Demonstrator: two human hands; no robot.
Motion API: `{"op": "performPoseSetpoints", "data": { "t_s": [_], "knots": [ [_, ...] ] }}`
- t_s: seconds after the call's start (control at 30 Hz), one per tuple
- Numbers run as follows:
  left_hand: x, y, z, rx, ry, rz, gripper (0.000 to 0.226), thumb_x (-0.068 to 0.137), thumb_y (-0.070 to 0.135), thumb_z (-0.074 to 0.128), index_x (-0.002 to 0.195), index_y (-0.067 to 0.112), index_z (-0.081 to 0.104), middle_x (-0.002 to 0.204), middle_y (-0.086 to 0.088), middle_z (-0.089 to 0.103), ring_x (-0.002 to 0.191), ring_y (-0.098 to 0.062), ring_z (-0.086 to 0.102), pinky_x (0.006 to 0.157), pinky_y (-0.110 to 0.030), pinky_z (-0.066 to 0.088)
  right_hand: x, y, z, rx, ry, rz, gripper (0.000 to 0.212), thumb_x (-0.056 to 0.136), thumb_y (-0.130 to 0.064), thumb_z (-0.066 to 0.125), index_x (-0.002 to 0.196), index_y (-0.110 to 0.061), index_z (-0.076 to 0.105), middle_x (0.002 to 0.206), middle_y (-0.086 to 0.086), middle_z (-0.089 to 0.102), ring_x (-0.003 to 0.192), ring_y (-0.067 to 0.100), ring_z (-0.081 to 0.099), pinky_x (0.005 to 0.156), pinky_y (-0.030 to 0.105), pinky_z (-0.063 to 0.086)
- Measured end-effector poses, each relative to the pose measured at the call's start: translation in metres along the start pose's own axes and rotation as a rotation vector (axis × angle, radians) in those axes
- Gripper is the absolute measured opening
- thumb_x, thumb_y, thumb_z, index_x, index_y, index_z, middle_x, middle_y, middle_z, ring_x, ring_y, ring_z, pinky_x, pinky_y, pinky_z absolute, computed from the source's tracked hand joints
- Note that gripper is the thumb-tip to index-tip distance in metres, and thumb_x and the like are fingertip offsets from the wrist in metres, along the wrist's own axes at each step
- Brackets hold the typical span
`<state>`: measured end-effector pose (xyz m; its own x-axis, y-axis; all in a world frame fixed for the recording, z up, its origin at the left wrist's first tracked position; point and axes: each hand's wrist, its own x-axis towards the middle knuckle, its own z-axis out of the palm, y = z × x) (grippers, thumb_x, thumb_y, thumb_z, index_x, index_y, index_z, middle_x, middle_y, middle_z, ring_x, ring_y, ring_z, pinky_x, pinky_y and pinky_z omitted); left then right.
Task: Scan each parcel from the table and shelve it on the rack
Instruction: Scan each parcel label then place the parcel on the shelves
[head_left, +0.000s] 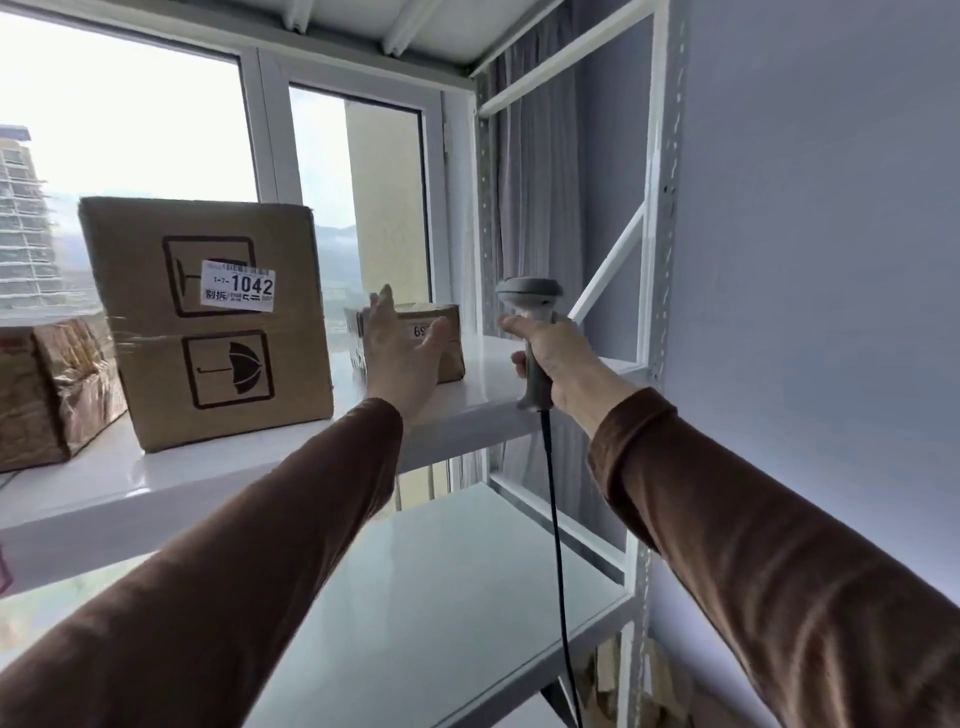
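Three cardboard parcels on one white rack shelf (483, 410). Small parcel (444, 338): lies flat near the shelf's right end, long axis along the shelf, label facing camera, only "69" readable. Left hand (402, 348): fingers straight and spread, in front of the small parcel; contact not determinable. Right hand (558, 358): curled round the handle of the grey corded scanner (532, 332), held upright, head pointing left. Large parcel (208, 322): upright, label "1-7-1042", glass and umbrella symbols. Taped parcel (49, 389): far left.
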<state>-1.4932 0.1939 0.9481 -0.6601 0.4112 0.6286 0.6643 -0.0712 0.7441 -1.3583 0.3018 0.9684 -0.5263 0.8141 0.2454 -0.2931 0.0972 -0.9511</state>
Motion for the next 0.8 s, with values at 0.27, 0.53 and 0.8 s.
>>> {"op": "performPoseSetpoints", "data": {
  "t_s": [0.27, 0.53, 0.8],
  "knots": [
    [-0.111, 0.019, 0.084, -0.288, -0.401, -0.030, 0.070, 0.104, 0.038, 0.060, 0.163, 0.028, 0.023, 0.169, 0.000, 0.026, 0.154, -0.020, 0.028, 0.125, -0.040, 0.025, -0.090, 0.027, -0.093, -0.172, 0.186, 0.033, 0.035, 0.083, -0.038, 0.083, 0.105, -0.017, 0.066, 0.091, 0.002, 0.067, 0.057, 0.012, 0.054, 0.055, 0.025, 0.048],
    [-0.247, 0.000, 0.189, -0.355, -0.756, -0.267, 0.070, 0.102, 0.042, 0.060, 0.162, 0.023, 0.029, 0.165, -0.003, 0.037, 0.149, -0.025, 0.040, 0.121, -0.051, 0.036, -0.193, 0.096, -0.234, -0.291, 0.453, 0.278, 0.032, 0.088, -0.026, 0.080, 0.108, -0.010, 0.063, 0.099, 0.009, 0.067, 0.060, 0.013, 0.051, 0.056, 0.027, 0.046],
    [-0.360, -0.025, 0.270, -0.291, -0.993, -0.459, 0.073, 0.103, 0.037, 0.061, 0.162, 0.013, 0.027, 0.168, -0.009, 0.031, 0.152, -0.026, 0.035, 0.123, -0.043, 0.032, -0.280, 0.166, -0.358, -0.308, 0.722, 0.455, 0.015, 0.092, -0.011, 0.073, 0.095, -0.004, 0.060, 0.067, 0.008, 0.060, 0.034, 0.008, 0.047, 0.037, 0.016, 0.037]
  ]
}}
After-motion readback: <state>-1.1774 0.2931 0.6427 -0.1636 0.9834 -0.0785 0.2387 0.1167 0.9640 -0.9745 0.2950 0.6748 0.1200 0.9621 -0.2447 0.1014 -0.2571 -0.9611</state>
